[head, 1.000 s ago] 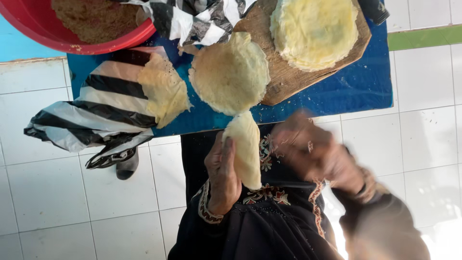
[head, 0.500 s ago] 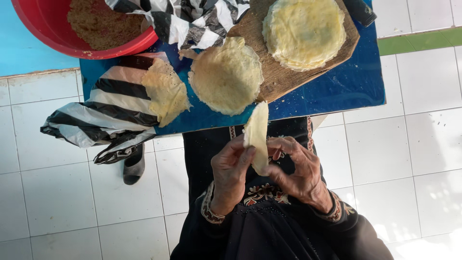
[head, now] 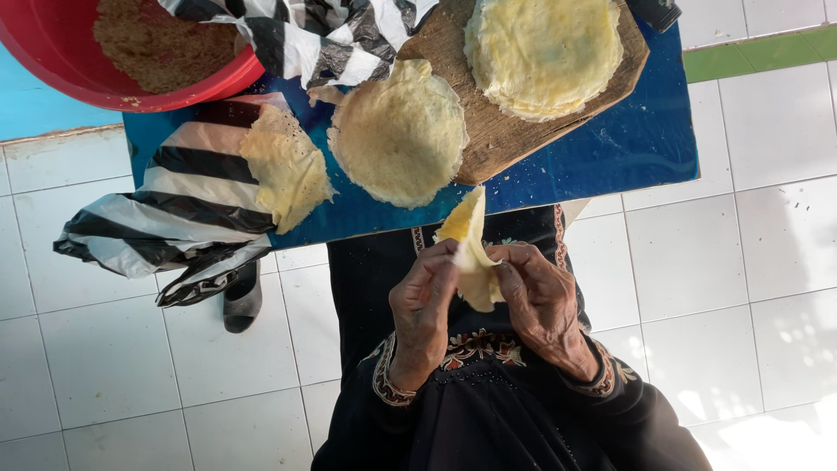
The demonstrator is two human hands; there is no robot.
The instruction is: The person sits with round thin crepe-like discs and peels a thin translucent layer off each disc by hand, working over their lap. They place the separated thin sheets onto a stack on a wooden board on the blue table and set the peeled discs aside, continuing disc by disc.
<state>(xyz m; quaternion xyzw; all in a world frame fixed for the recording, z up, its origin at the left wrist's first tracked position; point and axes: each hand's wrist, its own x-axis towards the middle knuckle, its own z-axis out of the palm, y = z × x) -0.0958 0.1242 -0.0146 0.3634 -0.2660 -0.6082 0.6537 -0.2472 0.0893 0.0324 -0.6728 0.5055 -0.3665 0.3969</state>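
Both hands, left (head: 425, 310) and right (head: 542, 301), fingers pinched on a folded yellow pancake (head: 469, 249) held above the lap, just below the blue table (head: 610, 148) edge, near a flat pancake (head: 399, 133).

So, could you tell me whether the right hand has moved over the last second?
Yes. The right hand has come in toward the left hand, nearer the blue table's edge, and now pinches the folded crepe.
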